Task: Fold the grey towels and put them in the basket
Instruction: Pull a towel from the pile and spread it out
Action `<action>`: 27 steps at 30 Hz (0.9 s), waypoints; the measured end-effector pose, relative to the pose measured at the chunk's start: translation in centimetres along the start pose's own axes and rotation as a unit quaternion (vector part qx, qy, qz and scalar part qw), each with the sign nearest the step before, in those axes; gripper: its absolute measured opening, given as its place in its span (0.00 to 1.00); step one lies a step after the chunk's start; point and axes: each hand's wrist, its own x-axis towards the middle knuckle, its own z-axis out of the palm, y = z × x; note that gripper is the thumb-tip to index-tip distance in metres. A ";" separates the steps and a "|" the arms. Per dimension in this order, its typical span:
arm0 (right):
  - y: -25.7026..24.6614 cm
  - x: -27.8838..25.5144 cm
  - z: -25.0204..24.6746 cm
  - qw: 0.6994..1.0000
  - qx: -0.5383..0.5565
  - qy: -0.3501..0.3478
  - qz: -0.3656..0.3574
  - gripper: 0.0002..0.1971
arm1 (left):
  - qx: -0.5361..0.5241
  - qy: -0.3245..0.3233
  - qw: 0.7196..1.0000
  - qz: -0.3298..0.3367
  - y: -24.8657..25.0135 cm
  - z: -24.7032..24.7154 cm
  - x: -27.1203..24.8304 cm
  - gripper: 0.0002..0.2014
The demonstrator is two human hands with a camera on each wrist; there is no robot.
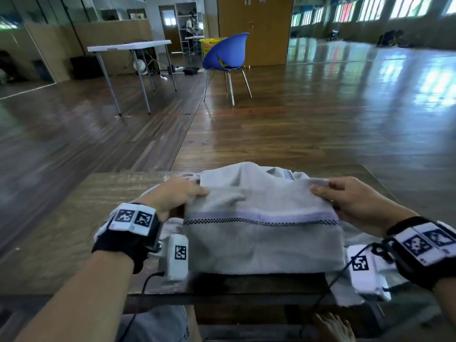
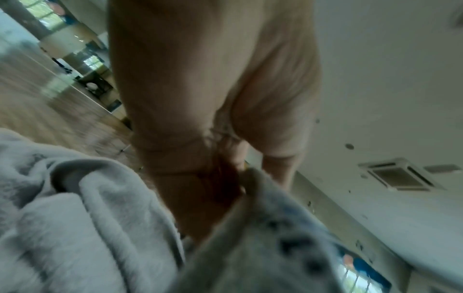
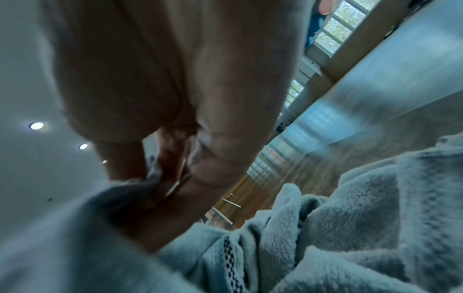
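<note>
A grey towel (image 1: 261, 233) with a lilac stripe and a black-and-white checked band hangs between my hands above the wooden table (image 1: 74, 218). My left hand (image 1: 177, 193) pinches its upper left corner. My right hand (image 1: 345, 193) pinches its upper right corner. More grey towels (image 1: 249, 174) lie heaped behind it. In the left wrist view my left hand (image 2: 240, 178) grips the towel edge (image 2: 260, 228); in the right wrist view my right hand (image 3: 162, 184) grips the towel (image 3: 112, 228) likewise. No basket for the towels shows near the table.
Beyond the table lies a wooden floor with a blue chair (image 1: 228, 55), a white folding table (image 1: 128, 46) and a yellow basket (image 1: 209, 44) far back. The person's knee (image 1: 160, 324) and bare foot (image 1: 333, 328) are below the table's near edge.
</note>
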 end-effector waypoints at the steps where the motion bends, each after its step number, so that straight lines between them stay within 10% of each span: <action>1: 0.3 -0.7 -0.4 0.998 0.003 -0.046 0.032 0.17 | 0.032 -0.044 0.998 -0.018 -0.1 -0.6 -0.5 0.08; 6: 1.7 -1.6 -1.8 0.962 -0.223 -0.089 0.128 0.18 | 0.239 -0.110 0.952 -0.156 -1.8 -1.8 -2.1 0.14; 13: 1.4 2.9 -2.7 0.977 -0.195 0.079 -0.031 0.10 | 0.267 0.053 0.962 -0.001 -0.2 -1.1 1.6 0.17; 18: 1.6 7.5 -1.6 0.908 -0.304 0.253 -0.137 0.08 | 0.301 0.204 0.927 0.089 -0.2 -0.2 5.0 0.15; 27: 4.1 10.7 -0.3 0.916 -0.363 0.167 -0.033 0.09 | 0.341 0.168 0.922 0.079 -2.9 -0.2 6.9 0.07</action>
